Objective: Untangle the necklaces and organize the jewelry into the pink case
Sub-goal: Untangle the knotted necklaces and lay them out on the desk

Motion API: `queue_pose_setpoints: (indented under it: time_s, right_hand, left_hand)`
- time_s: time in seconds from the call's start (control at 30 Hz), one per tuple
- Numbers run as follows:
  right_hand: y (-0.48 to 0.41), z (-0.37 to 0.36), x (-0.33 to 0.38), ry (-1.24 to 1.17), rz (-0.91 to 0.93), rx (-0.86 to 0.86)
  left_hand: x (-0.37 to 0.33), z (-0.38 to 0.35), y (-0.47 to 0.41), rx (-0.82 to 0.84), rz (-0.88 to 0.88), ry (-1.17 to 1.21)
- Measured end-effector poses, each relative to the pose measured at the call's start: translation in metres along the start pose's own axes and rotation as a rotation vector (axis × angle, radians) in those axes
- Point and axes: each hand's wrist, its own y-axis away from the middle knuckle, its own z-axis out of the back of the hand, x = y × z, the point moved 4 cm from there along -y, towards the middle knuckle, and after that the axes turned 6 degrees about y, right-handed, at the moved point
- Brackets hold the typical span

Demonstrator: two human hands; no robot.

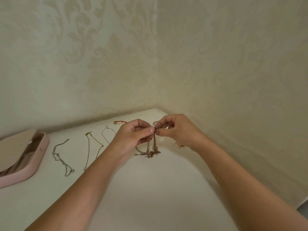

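My left hand (133, 135) and my right hand (175, 129) pinch the top of a tangled bundle of thin chains (152, 147) between thumbs and fingers, close together above the white table (150, 189). The bundle hangs down and its knotted lower end rests on the table. To the left lie three separate necklaces: a silver chain (62, 157), a gold chain (90, 147) and a thin wire-like one (107, 133). The pink case (25, 170) stands open at the far left, its lid raised.
A small red-and-gold piece (119, 122) lies near the back wall. A small gold piece (179, 145) lies beside my right wrist. A pale pink item (155, 122) peeks out behind my right fingers. Patterned walls close the corner behind and on the right.
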Motion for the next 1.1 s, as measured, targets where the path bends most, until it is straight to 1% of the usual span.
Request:
queue_pose_setpoints:
  time_s: [0.07,0.17,0.37,0.53,0.6,0.67,0.7,0.77,0.83,0.87,0.93,1.03,1.1]
  right_hand:
    - [0.001,0.002,0.001,0.002,0.024,-0.026]
    - [0.001,0.001,0.002,0.019,0.007,-0.026]
    - [0.001,-0.003,0.003,0.057,0.012,-0.018]
    - [0.003,-0.004,0.005,0.089,0.027,0.023]
    - [0.003,-0.006,0.006,0.108,0.041,0.040]
    - [0.005,-0.007,0.009,0.108,0.063,0.054]
    - [0.005,-0.007,0.010,0.079,0.071,0.054]
    - [0.005,-0.007,0.011,-0.051,0.064,0.056]
    - [0.004,-0.008,0.009,-0.181,0.028,0.082]
    - [0.003,-0.009,0.008,-0.208,0.005,0.097]
    - [0.003,-0.011,0.006,-0.177,-0.035,0.107]
    - [0.004,-0.011,0.005,-0.044,-0.060,0.070]
    - [0.005,-0.010,0.006,-0.042,-0.059,0.063]
  left_hand:
    - [0.000,0.000,0.001,0.010,0.008,-0.007]
    - [0.002,0.000,0.002,0.023,0.018,-0.065]
    - [0.001,0.003,-0.001,-0.040,-0.022,-0.217]
    - [-0.001,0.000,-0.001,-0.027,-0.065,-0.285]
    - [0.001,-0.001,-0.002,0.006,-0.043,-0.266]
    - [0.004,-0.002,-0.002,0.035,-0.017,-0.197]
    - [0.004,-0.003,-0.002,0.038,-0.010,-0.159]
    - [0.005,-0.005,-0.003,0.034,-0.002,-0.105]
    - [0.004,-0.006,-0.002,0.040,-0.003,-0.107]
    - [0.003,-0.007,-0.001,0.044,-0.010,-0.130]
    - [0.002,-0.007,0.001,0.030,-0.028,-0.214]
    - [0.002,-0.004,0.000,-0.024,-0.054,-0.289]
    - [0.001,-0.001,-0.001,-0.054,-0.090,-0.320]
